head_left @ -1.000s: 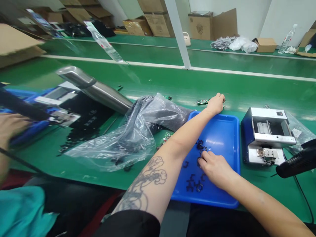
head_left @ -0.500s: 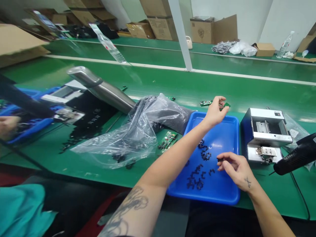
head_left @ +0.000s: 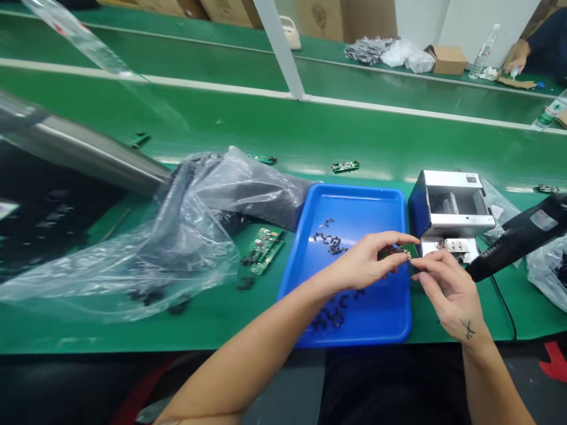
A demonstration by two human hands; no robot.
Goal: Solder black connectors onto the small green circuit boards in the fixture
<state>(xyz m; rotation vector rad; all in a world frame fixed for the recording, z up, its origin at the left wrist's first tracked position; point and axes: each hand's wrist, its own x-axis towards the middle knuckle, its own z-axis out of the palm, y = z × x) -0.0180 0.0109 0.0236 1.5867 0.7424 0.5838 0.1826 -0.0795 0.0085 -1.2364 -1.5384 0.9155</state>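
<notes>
My left hand grips a small green circuit board between thumb and fingers, over the right side of the blue tray. Close against the board's right end is my right hand, its thumb and forefinger closed on a small black plastic clip, mostly hidden by the fingertips. More black plastic clips lie scattered in the tray, some of them behind my left forearm.
A silver machine stands right of the tray, beside a black power screwdriver. Left of the tray lie circuit boards and a clear plastic bag. Another board lies behind the tray. A person's hand shows far right.
My left hand has brought the circuit board from behind the tray towards me. My right hand has risen from the tray to meet it. The view has swung right and down.
</notes>
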